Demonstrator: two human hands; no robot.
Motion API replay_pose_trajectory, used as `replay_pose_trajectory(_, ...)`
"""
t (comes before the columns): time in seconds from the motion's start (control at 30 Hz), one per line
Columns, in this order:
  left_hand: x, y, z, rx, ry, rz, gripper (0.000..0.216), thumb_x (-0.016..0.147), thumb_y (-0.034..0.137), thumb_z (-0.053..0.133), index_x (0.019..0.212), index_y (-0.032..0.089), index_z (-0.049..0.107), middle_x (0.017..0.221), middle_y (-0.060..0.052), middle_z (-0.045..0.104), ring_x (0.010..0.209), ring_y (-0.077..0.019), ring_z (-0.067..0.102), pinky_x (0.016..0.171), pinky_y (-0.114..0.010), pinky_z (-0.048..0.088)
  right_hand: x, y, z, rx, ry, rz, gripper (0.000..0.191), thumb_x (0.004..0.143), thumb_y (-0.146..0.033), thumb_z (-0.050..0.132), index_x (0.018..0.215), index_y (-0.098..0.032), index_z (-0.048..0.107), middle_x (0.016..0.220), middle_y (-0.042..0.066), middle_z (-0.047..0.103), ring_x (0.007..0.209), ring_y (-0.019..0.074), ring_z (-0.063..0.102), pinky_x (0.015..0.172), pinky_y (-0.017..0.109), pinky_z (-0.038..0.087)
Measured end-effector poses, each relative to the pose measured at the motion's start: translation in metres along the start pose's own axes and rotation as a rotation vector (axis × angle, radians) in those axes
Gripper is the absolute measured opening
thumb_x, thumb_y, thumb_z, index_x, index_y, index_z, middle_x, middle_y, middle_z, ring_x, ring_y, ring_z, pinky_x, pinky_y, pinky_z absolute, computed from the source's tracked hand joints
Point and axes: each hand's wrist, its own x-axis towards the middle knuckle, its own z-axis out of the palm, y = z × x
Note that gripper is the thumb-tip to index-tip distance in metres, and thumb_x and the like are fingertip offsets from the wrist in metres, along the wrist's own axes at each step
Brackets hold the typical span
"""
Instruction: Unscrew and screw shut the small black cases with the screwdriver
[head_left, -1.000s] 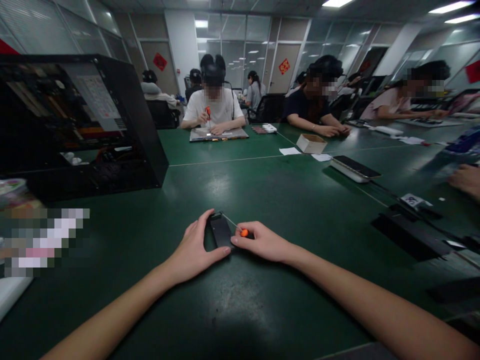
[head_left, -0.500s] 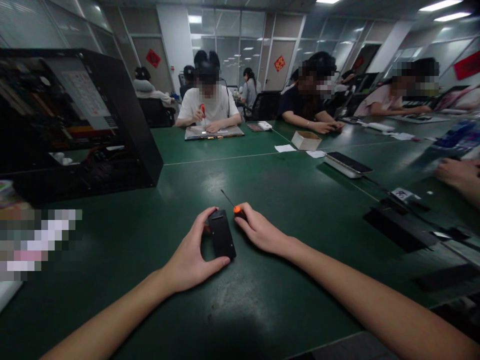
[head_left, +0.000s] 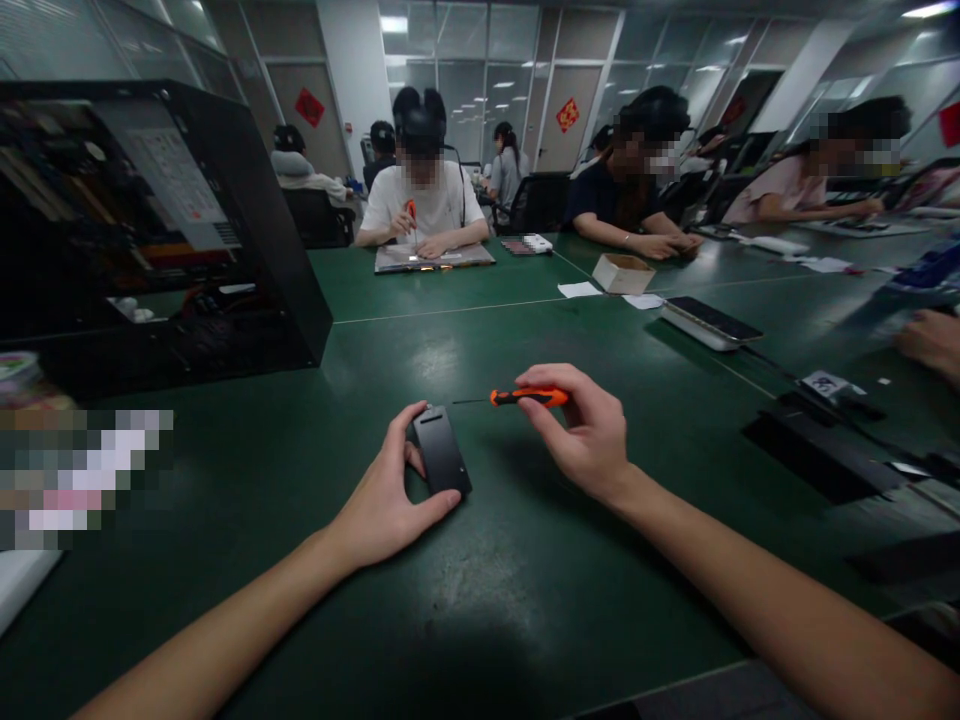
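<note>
Pixelated beyond reading at the worktop's left edge (head_left: 82, 470), too thin to make out at the tip of the orange screwdriver (head_left: 525, 397), partly covered by the left hand (head_left: 386, 500) on the near side of the small black device (head_left: 441, 451), cut off at the right edge on a co-worker's hand (head_left: 934, 340).

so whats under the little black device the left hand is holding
The black device lies flat on the green table, steadied by the left hand. Its underside is hidden.
</note>
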Motion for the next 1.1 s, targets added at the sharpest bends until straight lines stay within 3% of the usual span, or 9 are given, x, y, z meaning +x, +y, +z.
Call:
replay_pose_trajectory(0.1,-0.001,-0.001,0.0,0.036,0.009,0.01,0.1,0.084,0.036,0.074,0.158,0.027,0.007,0.134,-0.014,0.053,0.114,-0.0316,0.063,0.105,-0.054,0.049,0.0,-0.013,-0.011,0.05,-0.033,-0.264,0.024,0.091,-0.009,0.059,0.11,-0.024,0.059,0.097,0.005,0.071,0.087,0.018,0.069,0.076,0.034,0.057)
replay_pose_trajectory(0.23,-0.001,-0.002,0.001,0.049,0.004,0.017,0.102,0.086,0.037,0.072,0.158,0.028,0.0,0.14,-0.016,0.048,0.124,-0.0342,0.058,0.11,-0.057,0.045,-0.006,-0.029,-0.022,0.108,-0.03,-0.408,0.024,0.092,-0.011,0.053,0.112,-0.023,0.058,0.088,0.006,0.067,0.07,0.0165,0.062,0.062,0.034,0.056)
replay_pose_trajectory(0.5,0.001,-0.004,0.003,0.028,0.02,0.0,0.103,0.085,0.036,0.073,0.159,0.027,0.001,0.138,-0.016,0.051,0.119,-0.0331,0.061,0.109,-0.058,0.046,-0.011,-0.039,-0.023,0.083,-0.174,-0.42,0.021,0.094,-0.016,0.054,0.108,-0.031,0.057,0.091,0.005,0.07,0.07,0.0168,0.066,0.065,0.035,0.059)
replay_pose_trajectory(0.8,0.001,-0.003,0.003,0.007,0.023,0.017,0.101,0.084,0.033,0.074,0.158,0.028,0.005,0.135,-0.015,0.053,0.111,-0.0306,0.064,0.104,-0.053,0.05,-0.005,-0.038,-0.013,0.057,-0.165,-0.497,0.012,0.098,-0.015,0.047,0.1,-0.024,0.055,0.088,0.008,0.066,0.072,0.0155,0.065,0.063,0.032,0.059)
replay_pose_trajectory(1.1,0.001,-0.001,0.002,-0.005,0.017,0.022,0.099,0.085,0.031,0.074,0.158,0.026,0.007,0.124,-0.012,0.058,0.104,-0.0277,0.065,0.101,-0.051,0.051,-0.004,-0.038,-0.012,0.045,-0.183,-0.502,0.019,0.096,-0.013,0.047,0.108,-0.025,0.055,0.087,0.008,0.067,0.073,0.0158,0.065,0.065,0.032,0.059)
